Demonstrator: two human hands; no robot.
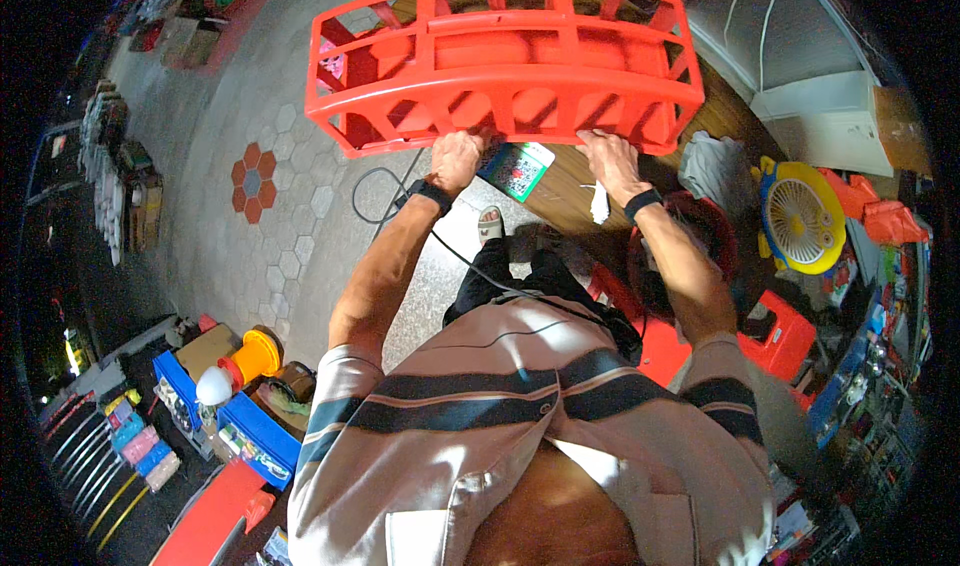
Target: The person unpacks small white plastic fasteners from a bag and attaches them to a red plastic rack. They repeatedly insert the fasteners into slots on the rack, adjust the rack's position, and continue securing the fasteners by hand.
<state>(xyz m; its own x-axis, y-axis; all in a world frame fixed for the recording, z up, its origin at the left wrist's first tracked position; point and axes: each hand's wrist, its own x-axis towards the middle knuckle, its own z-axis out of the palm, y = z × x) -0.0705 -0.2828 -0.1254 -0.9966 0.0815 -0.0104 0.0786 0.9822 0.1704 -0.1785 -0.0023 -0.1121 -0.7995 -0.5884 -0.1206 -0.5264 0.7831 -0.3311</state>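
Note:
A red plastic slatted rack (pixel 490 86) with open sides spans the top of the head view. My left hand (pixel 458 161) closes around its near lower edge, left of the middle. Farther right along that same edge, my right hand (pixel 612 161) is curled around it too. The fingertips of both hands are partly hidden under the rack. Between my hands, a green and white card (pixel 518 171) with a square code lies on a brown wooden surface (pixel 565 194). A small white object (pixel 600 204) is just below my right hand.
Beside my right forearm are a grey plastic bag (pixel 712 166) and a yellow and blue fan (pixel 803 218). A red stool (pixel 780 336) stands nearer. A black cable (pixel 450 249) crosses in front of me. Blue boxes (pixel 258 436) and a yellow spool-shaped object (pixel 256 353) are at lower left.

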